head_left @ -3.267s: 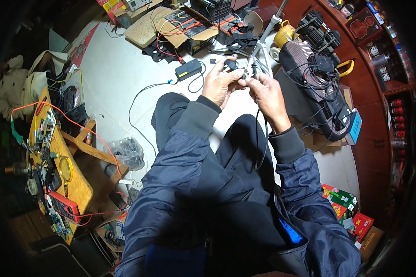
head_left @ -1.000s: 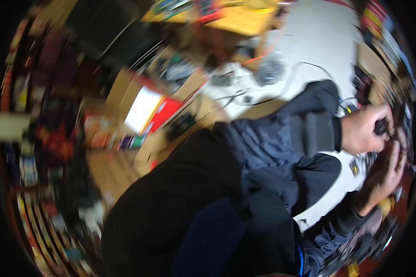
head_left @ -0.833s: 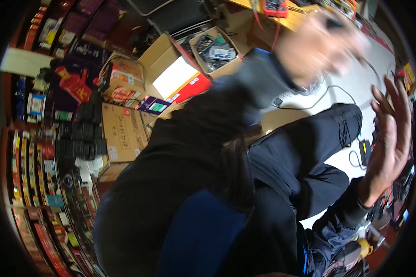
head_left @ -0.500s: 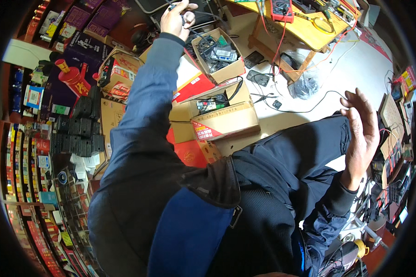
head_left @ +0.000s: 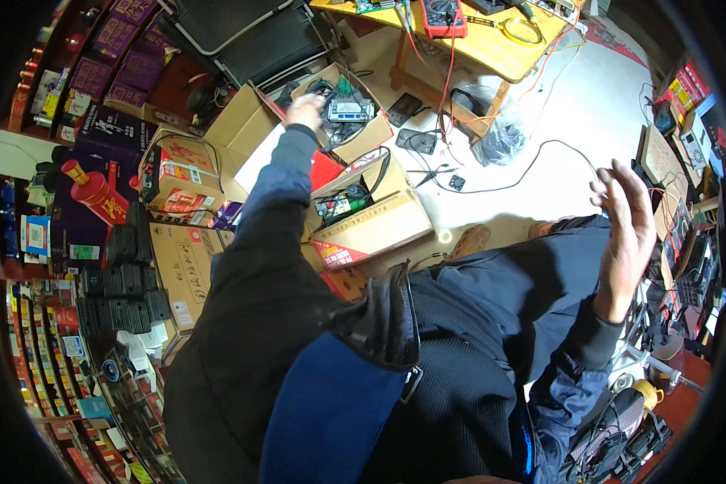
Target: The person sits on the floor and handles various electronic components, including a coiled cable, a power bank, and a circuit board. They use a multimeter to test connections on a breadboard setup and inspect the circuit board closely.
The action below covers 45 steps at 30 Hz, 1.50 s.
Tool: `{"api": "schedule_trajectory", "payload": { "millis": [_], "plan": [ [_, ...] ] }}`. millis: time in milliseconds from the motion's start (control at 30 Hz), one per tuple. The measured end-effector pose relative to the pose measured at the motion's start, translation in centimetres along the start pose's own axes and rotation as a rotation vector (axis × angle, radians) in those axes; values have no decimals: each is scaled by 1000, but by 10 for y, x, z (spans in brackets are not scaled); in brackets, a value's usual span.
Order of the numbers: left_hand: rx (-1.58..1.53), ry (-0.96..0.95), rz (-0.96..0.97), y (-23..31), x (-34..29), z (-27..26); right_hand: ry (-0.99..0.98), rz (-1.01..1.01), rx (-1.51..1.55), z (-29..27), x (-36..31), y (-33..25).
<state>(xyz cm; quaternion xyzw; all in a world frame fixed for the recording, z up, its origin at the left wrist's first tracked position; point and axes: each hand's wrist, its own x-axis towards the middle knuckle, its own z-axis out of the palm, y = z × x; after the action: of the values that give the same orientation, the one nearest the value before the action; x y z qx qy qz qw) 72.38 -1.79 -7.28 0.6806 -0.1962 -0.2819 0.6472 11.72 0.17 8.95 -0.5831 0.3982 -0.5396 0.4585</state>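
Observation:
My left hand (head_left: 305, 111) is smeared by motion over the left edge of a cardboard box (head_left: 361, 145). Whether its fingers hold anything cannot be made out. Inside that box lie tangled black cables and a grey electronic device (head_left: 351, 110) with a small display. Nearer to me, a second open carton (head_left: 379, 232) contains a green circuit board (head_left: 340, 207) and a black cable. My right hand (head_left: 626, 242) is raised at the right beside my knee, its fingers loosely bent and apart, with nothing in them.
A yellow workbench (head_left: 492, 48) bears a red multimeter (head_left: 444, 18) and a magnifying glass (head_left: 523, 31). Black adapters (head_left: 125, 282) are stacked at the left by shelves of packets. A folding chair (head_left: 250, 40) stands behind the boxes. Cables and a plastic bag (head_left: 500, 139) lie on the floor.
My left hand has come down from above the chair to the far box. The view has shifted, so the boxes and bench appear further left. My right hand stays raised, its fingers slightly more bent.

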Motion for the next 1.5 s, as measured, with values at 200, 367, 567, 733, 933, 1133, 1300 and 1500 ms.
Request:
{"api": "schedule_trajectory", "payload": {
  "millis": [200,367,567,733,933,1133,1300,1500],
  "plan": [
    [-60,-765,-51,11,-172,113,50,204,122,34,31,78],
    [104,-1145,114,51,-288,207,47,299,-82,32,10,135],
    [43,-1176,491,75,-364,314,357,367,714,11,24,125],
    [-61,-1438,653,53,-450,408,804,110,1046,-69,6,101],
    [-257,-1852,333,25,-577,465,1067,-246,693,-196,-115,68],
    [296,-2437,471,-27,-640,472,1626,-154,588,-230,-280,45],
    [249,-2418,745,-49,-651,461,1833,8,564,-189,-322,63],
    [173,-2415,658,-48,-644,455,1737,73,343,-179,-304,50]
  ]
}}
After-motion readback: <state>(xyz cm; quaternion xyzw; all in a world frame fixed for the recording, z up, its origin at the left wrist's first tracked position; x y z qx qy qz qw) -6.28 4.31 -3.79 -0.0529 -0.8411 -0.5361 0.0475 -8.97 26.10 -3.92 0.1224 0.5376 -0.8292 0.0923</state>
